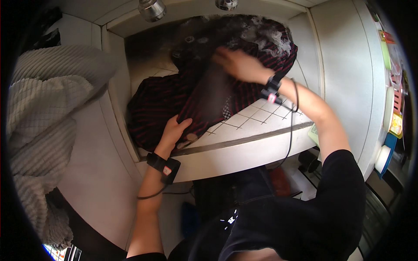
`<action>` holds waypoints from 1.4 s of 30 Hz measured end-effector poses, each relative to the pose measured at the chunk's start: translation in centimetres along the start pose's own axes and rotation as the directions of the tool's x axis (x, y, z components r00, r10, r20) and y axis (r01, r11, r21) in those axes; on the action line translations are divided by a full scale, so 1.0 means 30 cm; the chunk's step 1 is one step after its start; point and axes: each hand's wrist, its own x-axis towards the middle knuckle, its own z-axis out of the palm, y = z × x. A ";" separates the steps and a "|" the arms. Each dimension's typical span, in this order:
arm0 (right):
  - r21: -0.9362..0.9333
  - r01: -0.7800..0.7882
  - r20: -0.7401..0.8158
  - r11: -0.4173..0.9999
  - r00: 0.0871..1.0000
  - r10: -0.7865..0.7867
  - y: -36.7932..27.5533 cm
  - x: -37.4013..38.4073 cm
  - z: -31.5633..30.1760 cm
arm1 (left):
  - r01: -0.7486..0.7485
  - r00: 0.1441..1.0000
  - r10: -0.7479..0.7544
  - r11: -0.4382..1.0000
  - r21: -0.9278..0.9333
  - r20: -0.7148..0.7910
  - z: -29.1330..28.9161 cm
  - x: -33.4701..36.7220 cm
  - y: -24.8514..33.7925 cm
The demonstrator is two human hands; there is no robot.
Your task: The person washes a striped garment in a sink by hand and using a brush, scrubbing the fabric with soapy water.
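A dark garment with red stripes lies wet and bunched in a white tiled basin. Its far part sits in dark water with white suds. My left hand grips the garment's near edge, thumb on top, close to the basin's front rim. Farther in and to the right, my right hand is closed on the cloth; its fingertips are blurred by motion. Between the two hands the fabric is smeared. A small checked patch shows on the cloth. Each wrist wears a black strapped device with a cable.
Two metal tap ends stick out above the basin's far side. Grey ribbed cloth is heaped on the left ledge. At the right, containers and a blue-and-white item stand along a panel. The right wrist's cable hangs over the front rim.
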 end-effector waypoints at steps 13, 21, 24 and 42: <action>-0.502 -0.400 0.228 0.767 0.794 0.563 0.532 -0.005 0.111 | -0.035 0.999 0.036 0.998 0.046 -0.039 0.003 -0.010 0.008; 0.207 0.136 0.107 0.969 0.981 -0.160 -0.054 0.015 0.125 | 0.016 1.000 -0.015 0.999 0.039 -0.004 -0.006 -0.005 -0.002; 0.115 0.143 0.170 0.983 0.972 -0.161 -0.110 0.012 0.117 | 0.012 0.999 -0.007 0.995 0.103 -0.048 -0.006 -0.004 -0.008; 0.025 0.192 0.292 0.981 0.937 -0.191 -0.127 0.072 0.061 | 0.044 0.999 -0.044 0.998 0.055 0.013 -0.008 -0.010 0.006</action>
